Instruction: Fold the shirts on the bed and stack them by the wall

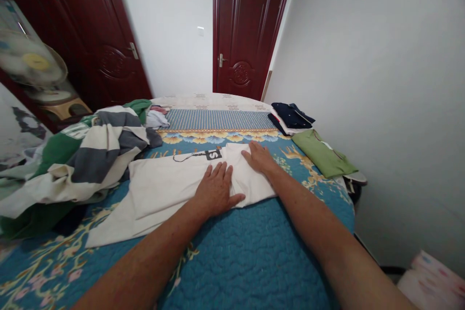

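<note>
One creased white garment (163,179), quilted bedspread (254,256)

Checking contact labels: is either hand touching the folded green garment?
No, the left hand and right hand both rest on the white garment, while the folded green garment lies apart, to their right.

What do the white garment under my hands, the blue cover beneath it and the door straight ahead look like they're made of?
White garment: soft, matte fabric, perhaps cotton, creasing loosely.
Blue cover: quilted cloth, judging by its puckered surface; fiber unclear.
Door: dark-red, slightly glossy finish with highlights along its panel edges, probably wood or a look-alike.
</note>
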`<state>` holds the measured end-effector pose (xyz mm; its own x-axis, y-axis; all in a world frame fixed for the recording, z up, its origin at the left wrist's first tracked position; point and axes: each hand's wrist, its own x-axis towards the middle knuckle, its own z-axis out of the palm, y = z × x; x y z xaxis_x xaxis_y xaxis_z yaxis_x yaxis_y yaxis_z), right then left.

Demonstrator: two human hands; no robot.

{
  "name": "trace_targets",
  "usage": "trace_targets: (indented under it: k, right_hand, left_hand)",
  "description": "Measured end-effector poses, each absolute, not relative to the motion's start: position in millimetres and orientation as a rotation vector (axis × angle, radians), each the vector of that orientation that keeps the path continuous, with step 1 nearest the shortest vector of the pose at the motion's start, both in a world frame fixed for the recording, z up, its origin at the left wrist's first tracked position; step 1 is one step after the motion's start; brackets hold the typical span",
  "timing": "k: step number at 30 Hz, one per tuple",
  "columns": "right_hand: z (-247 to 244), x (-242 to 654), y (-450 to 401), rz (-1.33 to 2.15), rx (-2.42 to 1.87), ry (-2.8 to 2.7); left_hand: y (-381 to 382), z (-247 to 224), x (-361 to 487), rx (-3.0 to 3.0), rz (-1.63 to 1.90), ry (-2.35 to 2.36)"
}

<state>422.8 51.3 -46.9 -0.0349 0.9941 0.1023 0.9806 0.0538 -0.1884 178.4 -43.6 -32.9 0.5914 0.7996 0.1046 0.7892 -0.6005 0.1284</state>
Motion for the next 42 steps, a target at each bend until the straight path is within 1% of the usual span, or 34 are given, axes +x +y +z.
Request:
trace_targets:
  k: [4,9,12,14,18,21,26,33,38,42]
  right_hand:
    - [-48.5,424.8,62.1,0.086,-2.049,-2.115]
    - [-53.3,425.2,61.8,0.041,-2.037,-2.057]
    - [-54.8,425.8,58.8,-0.007,-2.014,-2.022]
    - [-54.8,426.1,56.5,-0.072,-1.990,-1.992]
    - [-51.0,425.2,51.1,-0.335,-1.894,-1.885]
    - [-45.7,423.6,47.1,-0.407,-1.874,-1.864]
    - [-38.9,421.4,43.1,-0.315,-1.991,-1.942]
    - [-34.0,426.7,47.3,-0.159,-1.992,-1.942]
    - [-40.4,447.7,32.9,0.031,-1.837,-2.092]
    - [-52.7,461.1,1.4,-0.026,-1.688,-2.233]
  left_hand:
    - [-42.5,-29.1,175.5,2.735,0.359,1.317]
    - [-36.6,-27.3,174.1,2.848,0.458,0.938]
    - [-27.6,-31.5,176.8,2.828,0.547,0.851]
    - [-20.9,-33.5,177.8,2.810,0.638,0.824]
    - [-12.9,-31.9,173.7,2.746,0.732,0.853]
    - [-14.1,-29.3,168.8,2.707,0.768,0.858]
    - [-21.7,-28.9,168.3,2.697,0.773,0.854]
    - [-23.2,-30.8,175.5,2.706,0.693,0.751]
    - [-31.0,-23.9,176.9,2.747,0.704,0.737]
    - [-41.6,-18.5,180.7,2.812,0.557,0.614]
